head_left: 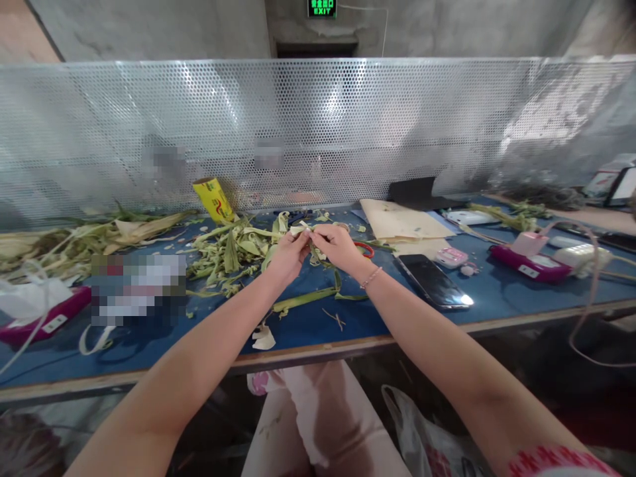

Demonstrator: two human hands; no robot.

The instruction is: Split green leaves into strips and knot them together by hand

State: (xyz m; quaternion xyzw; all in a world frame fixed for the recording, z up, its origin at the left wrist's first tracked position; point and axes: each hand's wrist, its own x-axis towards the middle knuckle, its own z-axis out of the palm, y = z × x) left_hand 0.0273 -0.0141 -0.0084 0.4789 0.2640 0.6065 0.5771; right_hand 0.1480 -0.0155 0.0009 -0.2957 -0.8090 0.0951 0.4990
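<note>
The left hand (289,257) and right hand (336,246) are meeting over the blue table (303,331), and their fingertips are pinching a pale leaf (299,229). A green heap (238,248) is lying just left of the leaf. A yellow tube (214,201) is tilting at the far side, near the metal screen (348,152). A black phone (432,281) is lying on the right.

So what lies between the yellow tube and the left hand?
Head view: a heap of leaves and stalks lies between the yellow tube and the left hand.
</note>
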